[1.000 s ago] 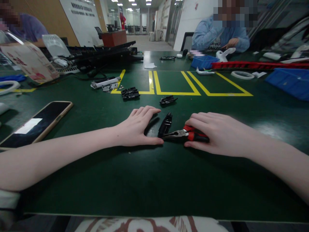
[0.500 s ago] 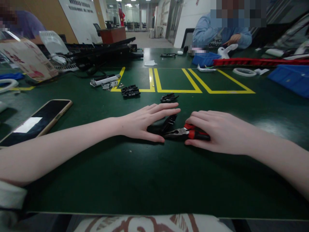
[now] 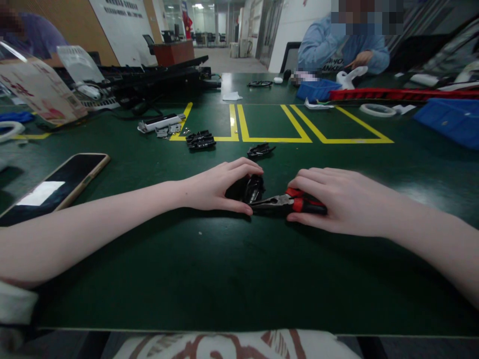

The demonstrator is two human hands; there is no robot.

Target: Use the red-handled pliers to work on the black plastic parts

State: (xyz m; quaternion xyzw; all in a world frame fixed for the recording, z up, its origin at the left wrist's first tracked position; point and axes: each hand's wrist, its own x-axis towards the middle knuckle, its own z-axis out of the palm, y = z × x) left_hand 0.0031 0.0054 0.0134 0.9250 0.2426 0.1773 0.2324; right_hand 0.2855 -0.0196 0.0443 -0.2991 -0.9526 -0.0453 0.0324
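Observation:
My left hand [image 3: 219,188] curls its fingers and thumb around a small black plastic part [image 3: 254,188] standing at the middle of the green table. The palm partly hides this part. My right hand [image 3: 340,202] is closed on needle-nose pliers [image 3: 298,203] with red and black handles. Their metal jaws point left and meet the lower edge of the black part, close to my left thumb. Whether the jaws grip the part I cannot tell. Just beyond my hands lies a similar black piece [image 3: 261,150], with more black pieces [image 3: 200,140] to its left.
A phone [image 3: 56,187] lies left of my left arm. Metal pieces [image 3: 168,130] and a white-and-black part [image 3: 160,123] lie beyond it. Yellow tape outlines [image 3: 275,140] mark the table. Blue bins [image 3: 449,122] stand at the right, and a co-worker in blue [image 3: 322,47] sits opposite.
My left fingers have bent from stretched out to curled around the black part, which has turned more upright and moved slightly left. The pliers' jaws have shifted slightly left.

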